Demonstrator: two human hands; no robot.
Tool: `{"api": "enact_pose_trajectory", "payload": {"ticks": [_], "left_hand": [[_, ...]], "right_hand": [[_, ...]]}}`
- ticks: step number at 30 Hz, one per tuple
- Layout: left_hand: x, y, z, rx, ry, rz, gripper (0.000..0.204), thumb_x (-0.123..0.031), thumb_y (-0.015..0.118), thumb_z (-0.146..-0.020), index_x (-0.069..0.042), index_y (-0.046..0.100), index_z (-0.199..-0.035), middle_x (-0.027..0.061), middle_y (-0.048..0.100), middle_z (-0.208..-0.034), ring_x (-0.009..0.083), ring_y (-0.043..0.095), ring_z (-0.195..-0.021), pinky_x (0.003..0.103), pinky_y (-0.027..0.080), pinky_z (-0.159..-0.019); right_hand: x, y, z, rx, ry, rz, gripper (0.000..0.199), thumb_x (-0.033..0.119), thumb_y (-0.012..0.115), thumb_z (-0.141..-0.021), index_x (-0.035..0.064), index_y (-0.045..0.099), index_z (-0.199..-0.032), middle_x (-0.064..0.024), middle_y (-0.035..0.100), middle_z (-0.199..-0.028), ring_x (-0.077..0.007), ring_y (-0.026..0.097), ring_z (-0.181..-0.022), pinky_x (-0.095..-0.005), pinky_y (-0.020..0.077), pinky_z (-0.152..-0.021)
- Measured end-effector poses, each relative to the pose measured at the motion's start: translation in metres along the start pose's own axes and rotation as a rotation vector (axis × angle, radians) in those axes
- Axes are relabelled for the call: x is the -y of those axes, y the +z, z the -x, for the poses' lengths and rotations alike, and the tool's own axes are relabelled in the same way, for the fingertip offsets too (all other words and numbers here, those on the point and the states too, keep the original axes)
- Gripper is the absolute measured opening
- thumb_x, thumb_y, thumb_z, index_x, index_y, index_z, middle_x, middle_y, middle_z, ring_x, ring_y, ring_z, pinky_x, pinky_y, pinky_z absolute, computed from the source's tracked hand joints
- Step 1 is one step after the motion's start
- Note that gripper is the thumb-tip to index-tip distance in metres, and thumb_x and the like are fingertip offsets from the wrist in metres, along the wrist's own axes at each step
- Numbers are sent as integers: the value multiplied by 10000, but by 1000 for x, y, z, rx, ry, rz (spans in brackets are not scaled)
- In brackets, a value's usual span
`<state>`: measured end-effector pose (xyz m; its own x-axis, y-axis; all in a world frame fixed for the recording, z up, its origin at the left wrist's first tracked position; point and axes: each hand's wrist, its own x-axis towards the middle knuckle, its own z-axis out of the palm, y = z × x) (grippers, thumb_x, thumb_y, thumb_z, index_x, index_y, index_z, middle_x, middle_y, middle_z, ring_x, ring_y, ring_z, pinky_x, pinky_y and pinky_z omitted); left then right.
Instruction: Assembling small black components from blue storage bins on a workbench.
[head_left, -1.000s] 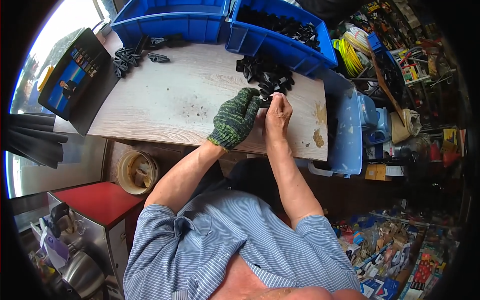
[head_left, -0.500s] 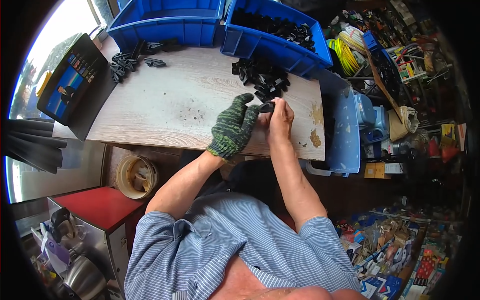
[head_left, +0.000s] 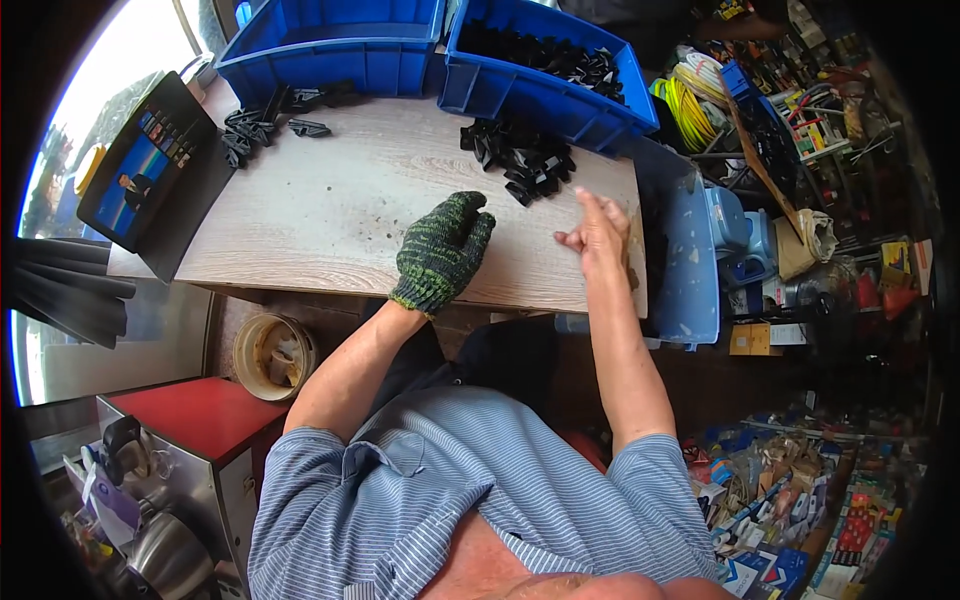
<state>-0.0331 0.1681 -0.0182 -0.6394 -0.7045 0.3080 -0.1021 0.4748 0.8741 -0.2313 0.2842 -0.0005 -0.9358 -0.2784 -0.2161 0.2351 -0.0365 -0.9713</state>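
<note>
My left hand, in a dark green knitted glove, is curled closed above the middle of the wooden table. What it holds, if anything, is hidden by the glove. My bare right hand is over the table's right part, its thumb and forefinger apart and nothing visible between them. Just beyond it lies a heap of small black plastic parts, which the fingers do not touch. A second group of black parts lies at the table's far left, with a single black part beside it.
Along the far edge stand two blue bins: the left bin and the right bin, which holds many black parts. A tablet leans at the left. A large blue tub adjoins the right edge; a bucket stands below the table.
My hands, together at a black part before, have separated. The left moved slightly left and nearer me; the right moved right and let go of the part.
</note>
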Motion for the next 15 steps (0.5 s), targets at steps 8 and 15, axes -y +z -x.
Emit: {"api": "enact_pose_trajectory", "payload": {"ticks": [8,15], "left_hand": [[3,2,6,-36,42,43,274,-132,676,-899,-1,656,-1139,180,705,-1041,297,694,-963,366,543,-828],[7,4,9,-88,128,-76,296,-201,674,-893,-24,652,-1129,180,696,-1039,344,670,-949,427,537,-817]], "right_hand": [[-7,43,9,279,-97,674,297,276,817,-751,70,653,-890,-8,573,-791,-128,515,-568,-283,460,-384],[-6,56,17,239,-316,922,304,294,768,-761,36,696,-903,-74,684,-788,-209,642,-566,-340,526,-392]]}}
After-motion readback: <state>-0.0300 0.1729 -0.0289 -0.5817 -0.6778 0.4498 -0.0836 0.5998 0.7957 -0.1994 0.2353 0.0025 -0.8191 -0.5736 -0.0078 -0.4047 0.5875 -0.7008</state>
